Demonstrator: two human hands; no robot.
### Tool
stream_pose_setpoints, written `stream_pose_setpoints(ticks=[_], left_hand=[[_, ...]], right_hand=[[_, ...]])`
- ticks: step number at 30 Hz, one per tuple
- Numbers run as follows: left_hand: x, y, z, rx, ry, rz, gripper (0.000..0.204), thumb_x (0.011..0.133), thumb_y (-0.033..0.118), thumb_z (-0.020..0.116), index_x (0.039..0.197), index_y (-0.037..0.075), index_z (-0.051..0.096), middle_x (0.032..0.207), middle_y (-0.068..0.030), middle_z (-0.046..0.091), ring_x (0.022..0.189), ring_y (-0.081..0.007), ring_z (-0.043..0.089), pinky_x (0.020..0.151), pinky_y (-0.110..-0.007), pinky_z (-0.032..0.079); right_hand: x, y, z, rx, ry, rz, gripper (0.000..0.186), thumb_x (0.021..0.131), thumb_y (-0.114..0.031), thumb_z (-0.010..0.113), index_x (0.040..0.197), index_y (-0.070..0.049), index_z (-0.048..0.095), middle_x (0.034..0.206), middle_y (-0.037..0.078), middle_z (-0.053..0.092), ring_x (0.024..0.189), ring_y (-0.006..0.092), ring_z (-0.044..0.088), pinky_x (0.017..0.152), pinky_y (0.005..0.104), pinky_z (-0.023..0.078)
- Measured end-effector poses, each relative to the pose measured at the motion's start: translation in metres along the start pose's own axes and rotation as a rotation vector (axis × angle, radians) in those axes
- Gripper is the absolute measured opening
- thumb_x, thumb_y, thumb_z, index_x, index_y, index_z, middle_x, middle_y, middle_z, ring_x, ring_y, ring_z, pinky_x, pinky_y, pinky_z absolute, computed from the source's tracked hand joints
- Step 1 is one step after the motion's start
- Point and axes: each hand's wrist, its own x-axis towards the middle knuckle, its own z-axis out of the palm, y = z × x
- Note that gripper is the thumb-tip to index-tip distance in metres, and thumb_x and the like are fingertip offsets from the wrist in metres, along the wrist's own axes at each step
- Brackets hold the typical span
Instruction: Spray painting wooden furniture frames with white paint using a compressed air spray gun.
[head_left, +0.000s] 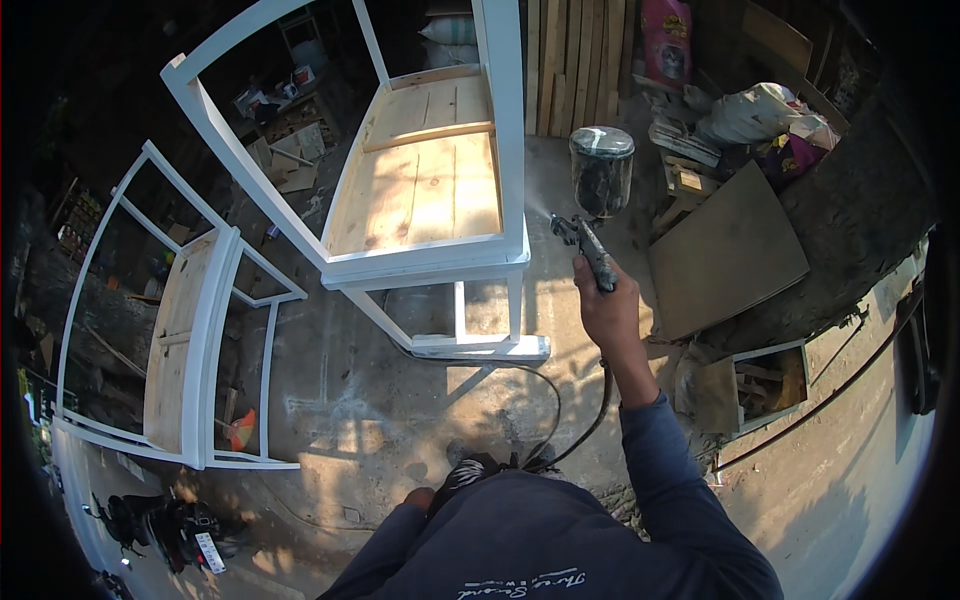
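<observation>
My right hand [612,312] is wrapped round the grip of a spray gun [596,258], with a paint-stained metal cup [603,178] on top. A faint mist leaves its nozzle toward a white-painted wooden frame [425,262], which stands just left of the gun. Bare, pale boards [425,205] fill the lower part of this frame. From the gun a dark hose [603,400] hangs and curves down by my feet. Low by my body, only a small part of my left hand [420,498] shows; its fingers are hidden.
At the left stands a second white frame with boards [215,350]. A motorcycle [175,530] is parked lower left. On the right are a flat brown panel [730,250], an open box of scraps [770,385] and stuffed sacks [750,115]. Upright planks [575,70] lean behind.
</observation>
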Motion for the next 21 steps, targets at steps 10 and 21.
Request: stream_pose_setpoints(ticks=[10, 21], left_hand=[[0.021, 0.019, -0.008, -0.314, 0.152, 0.008, 0.033, 0.098, 0.034, 0.064, 0.105, 0.001, 0.068, 0.09, -0.0082, 0.073, 0.077, -0.022, 0.07, 0.066, -0.036, 0.053], [0.088, -0.018, 0.014, 0.4, -0.14, 0.342, 0.05, 0.1, 0.045, 0.053, 0.122, 0.003, 0.068, 0.109, -0.0138, 0.073, 0.092, -0.0288, 0.071, 0.083, -0.04, 0.056]], right_hand=[[-0.043, 0.101, 0.039, -0.2, -0.058, 0.093, 0.028, 0.097, -0.028, 0.068, 0.09, -0.001, 0.067, 0.073, 0.023, 0.066, 0.068, 0.0423, 0.064, 0.062, 0.0465, 0.048], [0.049, -0.116, -0.026, 0.036, 0.121, -0.117, 0.037, 0.103, -0.034, 0.063, 0.093, 0.002, 0.065, 0.065, 0.005, 0.056, 0.062, 0.0114, 0.046, 0.057, 0.0328, 0.042]])
